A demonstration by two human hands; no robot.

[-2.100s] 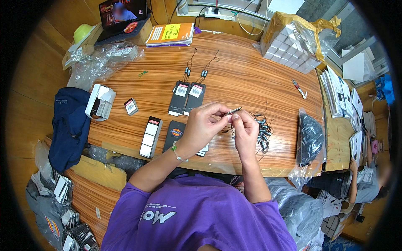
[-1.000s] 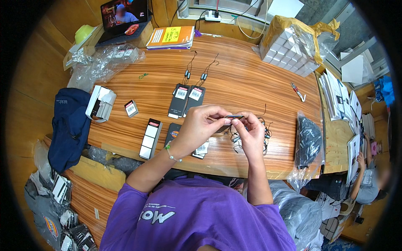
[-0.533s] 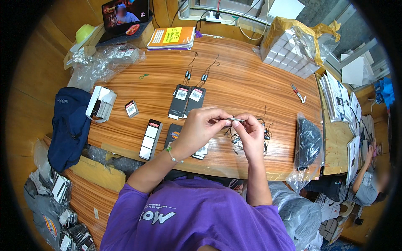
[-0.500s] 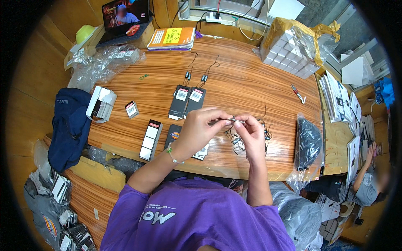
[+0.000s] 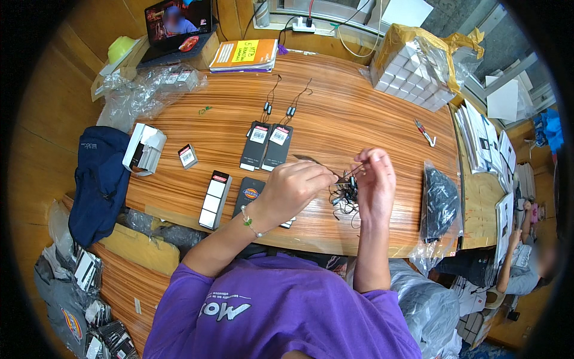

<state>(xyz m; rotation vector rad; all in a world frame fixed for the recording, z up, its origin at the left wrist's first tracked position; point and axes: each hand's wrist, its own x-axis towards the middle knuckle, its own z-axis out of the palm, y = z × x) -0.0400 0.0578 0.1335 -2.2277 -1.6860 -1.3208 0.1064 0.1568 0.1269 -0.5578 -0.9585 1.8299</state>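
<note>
My left hand (image 5: 296, 188) is closed on a thin dark hang tag (image 5: 308, 160), seen nearly edge-on and mostly covered by the fingers. Between my hands runs a black string (image 5: 354, 170), pinched by the fingertips of my right hand (image 5: 376, 176). Below them lies a tangled pile of black strings (image 5: 344, 200) with small toggles. Two stacks of dark hang tags, the left stack (image 5: 255, 146) and the right stack (image 5: 277, 148), lie farther off with strings stretched away from me. Beside my left wrist are more dark tags (image 5: 248, 190), partly hidden by it.
Left of the tags are a long stack of label cards (image 5: 213, 200), a small label stack (image 5: 188, 157) and an open white box (image 5: 144, 149). To the right lie a bag of black strings (image 5: 441, 203) and red-handled snips (image 5: 426, 133). A wrapped block of small boxes (image 5: 412, 72) stands behind.
My hands have moved apart, the right one rising and turning with the string stretched from it. My left hand has lowered slightly. The person at the right has shifted an arm.
</note>
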